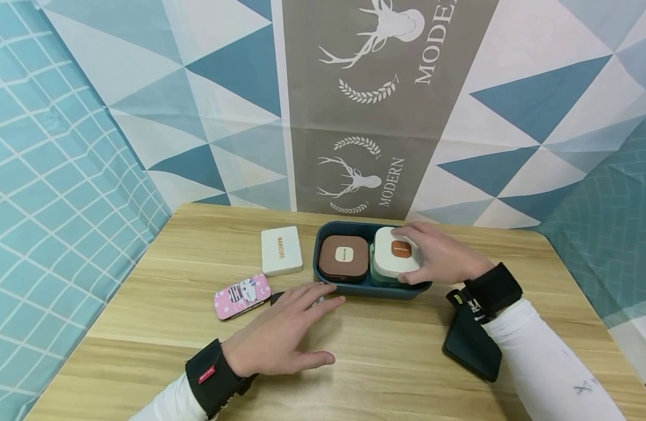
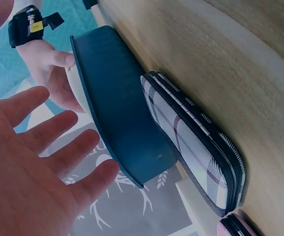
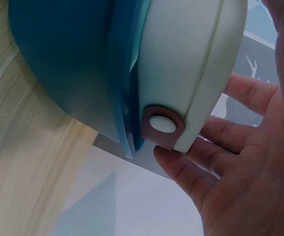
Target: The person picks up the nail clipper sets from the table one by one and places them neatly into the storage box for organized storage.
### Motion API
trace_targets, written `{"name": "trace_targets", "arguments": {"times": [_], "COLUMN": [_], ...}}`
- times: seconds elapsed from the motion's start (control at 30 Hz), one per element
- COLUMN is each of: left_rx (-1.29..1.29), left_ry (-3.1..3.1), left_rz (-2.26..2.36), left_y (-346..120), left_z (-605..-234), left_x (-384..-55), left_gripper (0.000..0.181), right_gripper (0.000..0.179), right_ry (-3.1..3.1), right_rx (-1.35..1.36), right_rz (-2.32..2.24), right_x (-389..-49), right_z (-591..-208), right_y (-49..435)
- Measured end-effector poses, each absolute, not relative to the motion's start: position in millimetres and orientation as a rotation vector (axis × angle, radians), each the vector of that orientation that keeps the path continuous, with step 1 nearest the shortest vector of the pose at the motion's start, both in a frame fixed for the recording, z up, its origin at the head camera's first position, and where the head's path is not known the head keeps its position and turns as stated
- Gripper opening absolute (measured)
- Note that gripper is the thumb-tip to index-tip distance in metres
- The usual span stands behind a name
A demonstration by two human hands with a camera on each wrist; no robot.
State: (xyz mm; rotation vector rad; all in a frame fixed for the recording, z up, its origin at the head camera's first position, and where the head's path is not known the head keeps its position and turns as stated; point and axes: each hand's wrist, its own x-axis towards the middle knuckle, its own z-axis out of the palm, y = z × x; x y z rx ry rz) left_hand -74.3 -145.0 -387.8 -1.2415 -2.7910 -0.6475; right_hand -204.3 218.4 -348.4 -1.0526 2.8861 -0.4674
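Note:
My right hand (image 1: 444,254) grips a white square manicure case (image 1: 387,260) with a brown label, thumb at its near edge and fingers across the far side. The case rests in the right half of a dark blue oblong bin (image 1: 377,290), over a pale green case (image 1: 377,277). A snap tab (image 3: 162,125) shows on its side in the right wrist view. Beside it in the bin lies a brown case (image 1: 330,269). My left hand (image 1: 275,333) hovers with spread fingers before the bin, holding nothing, partly hiding a plaid zip case (image 2: 181,142).
Left of the bin lie a flat white manicure box (image 1: 282,251) and a pink cartoon tin (image 1: 242,296). A dark case (image 1: 472,345) lies under my right wrist. Patterned sheets (image 1: 238,88) stand behind the wooden table (image 1: 375,362).

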Motion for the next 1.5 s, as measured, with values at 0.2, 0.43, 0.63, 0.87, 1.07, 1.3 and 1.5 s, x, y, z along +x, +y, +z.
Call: {"name": "trace_targets", "arguments": {"times": [0.2,0.43,0.63,0.87,1.07,1.3,1.5], "left_rx": [-1.248,-1.251,-1.250,-1.252,-1.252,-1.245,-1.243], "left_ry": [-2.795,-2.806,-2.802,-2.804,-2.804,-2.810,-2.812], "left_rz": [-0.660,-0.671,-0.671,-0.678,-0.678,-0.675,-0.671], "left_y": [-145,-145,-145,-145,-145,-145,-145], "left_z": [-388,-387,-387,-387,-387,-388,-388], "left_x": [-75,-75,-75,-75,-75,-75,-75], "left_gripper": [0.090,0.090,0.090,0.089,0.089,0.090,0.090], "right_gripper": [0.090,0.091,0.091,0.090,0.091,0.091,0.090], "right_ry": [2.861,2.841,2.833,2.831,2.851,2.855,2.856], "right_rx": [-1.033,-1.011,-1.021,-1.019,-1.009,-1.007,-1.024], "right_rz": [-0.454,-0.440,-0.448,-0.443,-0.401,-0.390,-0.401], "right_x": [-210,-215,-217,-219,-219,-219,-219], "right_z": [-354,-359,-362,-365,-367,-369,-372], "right_y": [217,216,216,217,218,218,217]}}
